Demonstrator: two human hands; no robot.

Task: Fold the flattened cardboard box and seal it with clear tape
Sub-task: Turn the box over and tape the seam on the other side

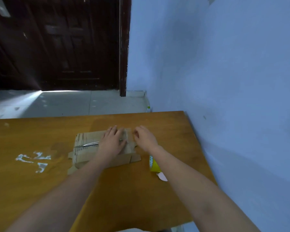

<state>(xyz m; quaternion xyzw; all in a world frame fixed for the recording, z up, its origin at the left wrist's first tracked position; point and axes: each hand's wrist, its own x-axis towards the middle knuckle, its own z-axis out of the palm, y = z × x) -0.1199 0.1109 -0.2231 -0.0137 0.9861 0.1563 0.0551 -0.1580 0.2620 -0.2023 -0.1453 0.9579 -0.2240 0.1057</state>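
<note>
Head view, wide-angle, soft focus, so fine detail is poor. Cardboard box (89,148) lies flat on the wooden table (32,190), mid-table, with its near flaps sticking out toward the person; its right half is covered by the left hand (111,143) and forearm, so the seam there is hidden. Left hand is palm-down, fingers spread flat and pressing on top of the box. A shiny strip of clear tape (90,143) runs along the box top from under the left hand toward the left; its right end is hard to make out, just a glossy blur between the two hands. Right hand (145,137) sits at the box's right edge, fingers curled inward; cannot tell whether they pinch the tape or only touch the cardboard. Tape roll (153,164), yellow-green, stands on the table just right of the box, partly hidden behind the right forearm. White scuff marks (33,159) on the table well left of the box. Both elbows are cut off by the frame bottom.
</note>
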